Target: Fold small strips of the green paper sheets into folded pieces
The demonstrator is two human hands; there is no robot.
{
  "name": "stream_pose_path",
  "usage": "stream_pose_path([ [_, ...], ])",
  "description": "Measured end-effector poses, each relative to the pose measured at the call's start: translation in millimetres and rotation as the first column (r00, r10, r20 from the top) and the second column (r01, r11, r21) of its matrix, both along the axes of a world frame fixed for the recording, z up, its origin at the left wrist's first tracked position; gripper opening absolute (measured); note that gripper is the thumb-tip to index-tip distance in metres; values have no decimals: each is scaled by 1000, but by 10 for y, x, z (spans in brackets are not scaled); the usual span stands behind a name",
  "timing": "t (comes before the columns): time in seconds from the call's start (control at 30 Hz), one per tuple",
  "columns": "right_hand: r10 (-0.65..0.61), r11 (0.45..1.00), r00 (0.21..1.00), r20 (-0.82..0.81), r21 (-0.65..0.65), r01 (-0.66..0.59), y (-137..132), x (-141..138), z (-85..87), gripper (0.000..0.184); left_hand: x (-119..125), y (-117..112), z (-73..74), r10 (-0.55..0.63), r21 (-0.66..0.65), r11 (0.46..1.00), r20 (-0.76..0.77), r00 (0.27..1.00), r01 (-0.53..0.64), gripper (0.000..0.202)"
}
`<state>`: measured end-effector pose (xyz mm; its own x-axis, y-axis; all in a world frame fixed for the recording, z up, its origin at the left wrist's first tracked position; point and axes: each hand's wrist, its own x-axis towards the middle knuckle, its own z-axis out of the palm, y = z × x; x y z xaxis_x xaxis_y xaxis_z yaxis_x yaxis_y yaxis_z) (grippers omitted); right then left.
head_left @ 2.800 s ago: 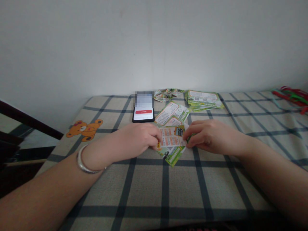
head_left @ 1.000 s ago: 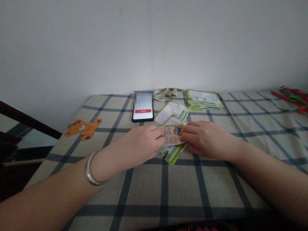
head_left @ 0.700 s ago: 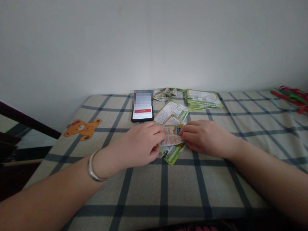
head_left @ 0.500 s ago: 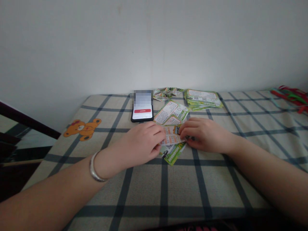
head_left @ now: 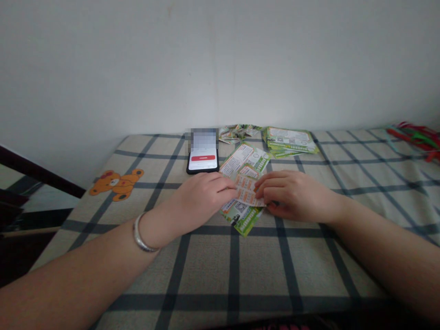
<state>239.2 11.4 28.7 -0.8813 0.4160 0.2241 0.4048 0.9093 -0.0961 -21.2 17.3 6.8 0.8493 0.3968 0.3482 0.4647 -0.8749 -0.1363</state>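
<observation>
Between my two hands is a small white paper [head_left: 245, 189] printed in orange, lying over green leaflets. My left hand [head_left: 208, 197], with a silver bangle at the wrist, has its fingers closed on the paper's left edge. On the opposite edge, the fingers of my right hand [head_left: 287, 195] are bent and pressed onto it. Under the paper, one green printed leaflet [head_left: 248, 222] sticks out toward me, and another leaflet [head_left: 237, 158] lies behind it. Both fingertips are partly hidden.
A lit phone [head_left: 203, 158] leans near the wall, its upper screen blurred. Small crumpled wrappers [head_left: 239, 132] and a stack of green leaflets [head_left: 292, 140] sit at the back. Red and green items [head_left: 421, 137] lie far right. A bear figure [head_left: 117, 184] marks the checked cloth [head_left: 206, 270].
The small paper now lies flatter and tilted, with its full orange grid showing. My left hand has shifted slightly, uncovering more of the leaflet below. My right hand has moved a little.
</observation>
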Motion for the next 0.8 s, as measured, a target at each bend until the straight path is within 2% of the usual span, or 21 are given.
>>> stream_pose_path([
  [0.13, -130, 984, 984, 126, 139, 112, -60, -35, 13, 6, 17, -60, 7, -69, 36, 997, -48, 996, 71, 15],
  [0.23, -182, 967, 974, 138, 203, 152, -76, -53, 14, 2, 31, -108, 25, -85, 45, 995, -41, 996, 87, 17],
  [0.5, -162, 981, 984, 76, 116, 153, -74, -45, -16, 10, 48, -79, -5, -60, 5, 998, -12, 998, 60, 30],
  [0.8, -45, 998, 998, 46, 49, 42, -62, -17, -26, 12, 26, -71, -40, -46, -75, 996, -7, 999, 46, 31],
])
